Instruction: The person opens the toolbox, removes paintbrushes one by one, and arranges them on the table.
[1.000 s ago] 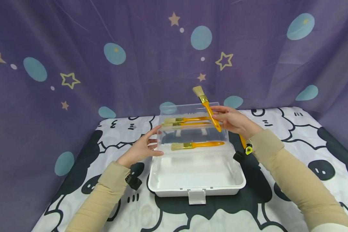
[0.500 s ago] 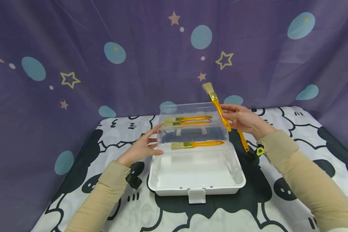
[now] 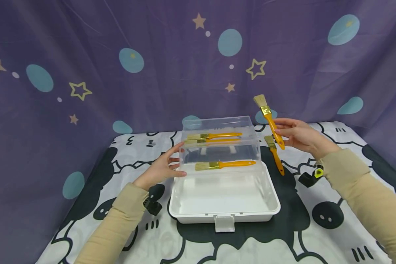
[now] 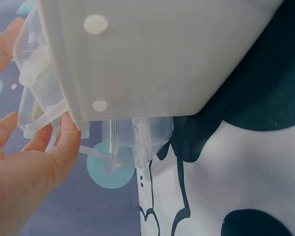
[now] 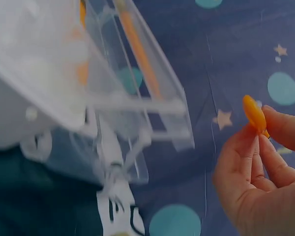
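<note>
A paintbrush point(image 3: 270, 121) with a yellow-orange handle is pinched in my right hand point(image 3: 300, 135), bristles tilted up, above the bed right of the box. The right wrist view shows the handle end point(image 5: 254, 114) between thumb and fingers. My left hand point(image 3: 161, 167) rests spread against the left side of a white storage box point(image 3: 224, 218) with raised clear trays point(image 3: 198, 151). In the left wrist view its fingers point(image 4: 68, 142) touch the trays' and box's edge. Paintbrushes lie in the trays: two in the upper one point(image 3: 217, 136) and one in the lower point(image 3: 227, 164).
Another paintbrush point(image 3: 275, 157) lies on the patterned cloth point(image 3: 326, 176) right of the box, under my right hand. The box's lower compartment point(image 3: 221, 194) is open, its latch point(image 3: 224, 224) hanging at the front. A purple curtain point(image 3: 171, 91) stands behind.
My right hand has moved to the right with the paintbrush, away from above the trays, uncovering the brush on the cloth. The left hand stays in place.
</note>
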Demonstrator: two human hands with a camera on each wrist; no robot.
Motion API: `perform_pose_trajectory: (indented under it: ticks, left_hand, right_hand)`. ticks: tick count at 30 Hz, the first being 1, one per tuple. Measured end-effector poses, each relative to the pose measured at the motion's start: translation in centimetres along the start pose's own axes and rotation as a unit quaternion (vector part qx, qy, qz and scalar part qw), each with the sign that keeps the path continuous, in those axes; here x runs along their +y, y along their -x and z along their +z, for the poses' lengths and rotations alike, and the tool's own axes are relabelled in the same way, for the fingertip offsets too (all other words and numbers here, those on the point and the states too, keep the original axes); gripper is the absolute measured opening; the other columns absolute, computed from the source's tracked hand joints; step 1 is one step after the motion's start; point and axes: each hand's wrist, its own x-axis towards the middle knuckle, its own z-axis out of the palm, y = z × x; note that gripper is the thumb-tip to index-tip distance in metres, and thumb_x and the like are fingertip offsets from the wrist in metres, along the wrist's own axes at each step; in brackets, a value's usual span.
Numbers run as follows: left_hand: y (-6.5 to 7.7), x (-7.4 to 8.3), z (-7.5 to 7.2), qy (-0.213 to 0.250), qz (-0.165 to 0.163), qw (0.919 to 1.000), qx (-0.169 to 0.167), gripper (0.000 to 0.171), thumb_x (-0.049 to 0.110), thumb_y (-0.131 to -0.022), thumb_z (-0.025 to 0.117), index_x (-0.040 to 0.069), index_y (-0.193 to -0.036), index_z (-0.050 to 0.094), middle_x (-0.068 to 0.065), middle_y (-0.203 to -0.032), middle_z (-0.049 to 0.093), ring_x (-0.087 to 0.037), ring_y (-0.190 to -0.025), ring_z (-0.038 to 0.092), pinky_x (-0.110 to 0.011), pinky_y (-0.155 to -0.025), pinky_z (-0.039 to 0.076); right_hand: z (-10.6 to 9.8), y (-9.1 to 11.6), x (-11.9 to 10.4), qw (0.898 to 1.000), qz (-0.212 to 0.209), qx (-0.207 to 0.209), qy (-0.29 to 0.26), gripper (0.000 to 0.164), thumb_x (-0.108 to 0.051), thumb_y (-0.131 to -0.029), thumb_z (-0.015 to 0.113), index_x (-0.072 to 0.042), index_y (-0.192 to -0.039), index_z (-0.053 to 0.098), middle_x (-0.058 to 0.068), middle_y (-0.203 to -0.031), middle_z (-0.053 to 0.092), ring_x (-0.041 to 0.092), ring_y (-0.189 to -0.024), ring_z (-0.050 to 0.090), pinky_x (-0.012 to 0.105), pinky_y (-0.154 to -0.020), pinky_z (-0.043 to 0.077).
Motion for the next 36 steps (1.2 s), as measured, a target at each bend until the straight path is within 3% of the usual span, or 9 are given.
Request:
perform_pose_trajectory:
  ticks: [4, 7, 11, 14, 18, 21, 27, 30, 36]
  left_hand:
    - [0.1, 0.1, 0.0, 0.001, -0.001, 1.0, 0.0, 0.098, 0.009, -0.078, 0.078, 0.038, -0.15, 0.019, -0.006, -0.152, 0.024, -0.035, -0.134, 0.035, -0.042, -0.112, 0.038]
    - [0.1, 0.1, 0.0, 0.001, -0.002, 1.0, 0.0, 0.098, 0.008, -0.078, 0.078, 0.038, -0.15, 0.019, -0.006, -0.152, 0.024, -0.035, -0.134, 0.035, -0.042, -0.112, 0.038]
    - [0.1, 0.1, 0.1, -0.001, -0.003, 1.0, 0.0, 0.098, 0.008, -0.078, 0.077, 0.038, -0.15, 0.018, -0.006, -0.152, 0.024, -0.035, -0.134, 0.035, -0.042, -0.112, 0.038]
    - [0.1, 0.1, 0.0, 0.0, -0.002, 1.0, -0.001, 0.098, 0.009, -0.078, 0.078, 0.038, -0.15, 0.019, -0.006, -0.152, 0.024, -0.035, -0.134, 0.035, -0.042, -0.112, 0.038]
    - [0.1, 0.1, -0.1, 0.004, 0.002, 1.0, -0.004, 0.097, 0.009, -0.079, 0.077, 0.038, -0.15, 0.019, -0.006, -0.152, 0.024, -0.035, -0.134, 0.034, -0.042, -0.112, 0.038]
    - [0.1, 0.1, -0.1, 0.006, 0.004, 1.0, -0.005, 0.097, 0.008, -0.079, 0.077, 0.038, -0.15, 0.018, -0.006, -0.152, 0.024, -0.035, -0.135, 0.034, -0.042, -0.112, 0.038]
    - [0.2, 0.1, 0.0, 0.01, -0.002, 0.9999, -0.005, 0.097, 0.008, -0.079, 0.076, 0.038, -0.15, 0.018, -0.006, -0.152, 0.023, -0.035, -0.134, 0.034, -0.041, -0.113, 0.038]
    - [0.2, 0.2, 0.0, 0.01, -0.004, 0.9999, -0.004, 0.097, 0.007, -0.079, 0.076, 0.038, -0.15, 0.018, -0.006, -0.152, 0.023, -0.035, -0.135, 0.034, -0.041, -0.113, 0.038]
    - [0.1, 0.1, 0.0, 0.007, -0.005, 1.0, -0.001, 0.096, 0.008, -0.079, 0.076, 0.038, -0.15, 0.018, -0.006, -0.152, 0.024, -0.035, -0.135, 0.034, -0.04, -0.112, 0.038]
  right_hand:
    - [-1.7, 0.0, 0.7, 0.999, 0.015, 0.018, 0.031, 0.022, -0.016, -0.095, 0.058, -0.029, -0.112, 0.054, -0.012, -0.104, 0.055, 0.005, -0.097, 0.054, 0.025, -0.079, 0.053]
    - [-2.9, 0.0, 1.4, 0.997, 0.033, 0.026, 0.064, 0.026, -0.022, -0.096, 0.056, -0.03, -0.119, 0.045, -0.011, -0.113, 0.046, 0.003, -0.102, 0.049, 0.028, -0.089, 0.048]
    - [-4.1, -0.1, 2.4, 0.996, 0.056, 0.042, 0.062, 0.027, -0.024, -0.097, 0.054, -0.031, -0.12, 0.042, -0.01, -0.116, 0.04, 0.003, -0.103, 0.045, 0.044, -0.11, 0.035]
    - [-4.9, -0.1, 3.1, 0.995, 0.071, 0.057, 0.05, 0.025, -0.025, -0.097, 0.055, -0.032, -0.118, 0.044, -0.012, -0.113, 0.042, 0.002, -0.099, 0.046, 0.048, -0.116, 0.028]
    - [-5.7, -0.3, 4.1, 0.992, 0.091, 0.069, 0.056, 0.026, -0.026, -0.096, 0.056, -0.033, -0.118, 0.043, -0.011, -0.114, 0.042, -0.003, -0.093, 0.051, 0.033, -0.1, 0.046]
    - [-6.2, -0.4, 5.0, 0.99, 0.107, 0.07, 0.058, 0.032, -0.025, -0.096, 0.056, -0.032, -0.123, 0.041, -0.009, -0.116, 0.041, -0.003, -0.092, 0.052, 0.023, -0.084, 0.051]
    - [-7.0, -0.5, 6.7, 0.985, 0.143, 0.078, 0.06, 0.058, -0.021, -0.097, 0.055, -0.017, -0.147, 0.027, -0.014, -0.101, 0.05, -0.003, -0.087, 0.052, 0.02, -0.079, 0.053]
    - [-7.2, -0.6, 7.2, 0.981, 0.156, 0.088, 0.07, 0.069, -0.02, -0.096, 0.056, -0.007, -0.151, 0.018, -0.017, -0.089, 0.054, -0.003, -0.082, 0.054, 0.019, -0.077, 0.055]
    - [-7.4, -1.1, 8.3, 0.971, 0.17, 0.106, 0.129, 0.07, -0.019, -0.097, 0.054, -0.002, -0.151, 0.015, -0.02, -0.08, 0.053, -0.001, -0.078, 0.053, 0.019, -0.073, 0.055]
